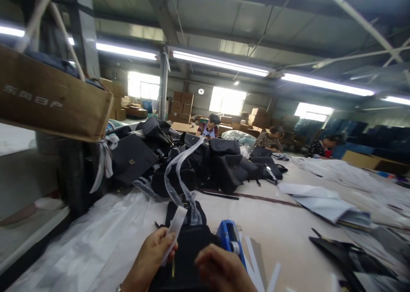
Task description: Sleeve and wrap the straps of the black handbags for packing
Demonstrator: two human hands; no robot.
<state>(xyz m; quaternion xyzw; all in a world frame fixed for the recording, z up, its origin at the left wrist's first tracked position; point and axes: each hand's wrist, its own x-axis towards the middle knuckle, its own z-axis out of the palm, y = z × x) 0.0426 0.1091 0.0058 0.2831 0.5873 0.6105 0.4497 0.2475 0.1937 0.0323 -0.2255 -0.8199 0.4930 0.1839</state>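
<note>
Closest to me, my left hand [152,255] sits low at the bottom edge, thumb and fingers pinched shut on a white strip [175,229] that stands up from the grip. My right hand [222,268] is just beside it, knuckles up and fingers curled down. I cannot tell whether it grips anything. Both hands hover over a black bag [188,245] lying flat on the table [288,228], and a blue tape dispenser [229,236] is touching the bag's right side, just beyond my right hand.

To the left a clear plastic sheet [96,236] covers the table out to its edge. To the right there is bare tabletop, then loose white slips and dark flat pieces near the corner.

A clear ribbon [179,172] curls up from the bag toward a pile of black bags [198,159] that blocks the middle. A cardboard box [48,100] overhangs at upper left. Stacked papers [323,202] lie at mid right. Far back, two people [209,127] sit among cartons.
</note>
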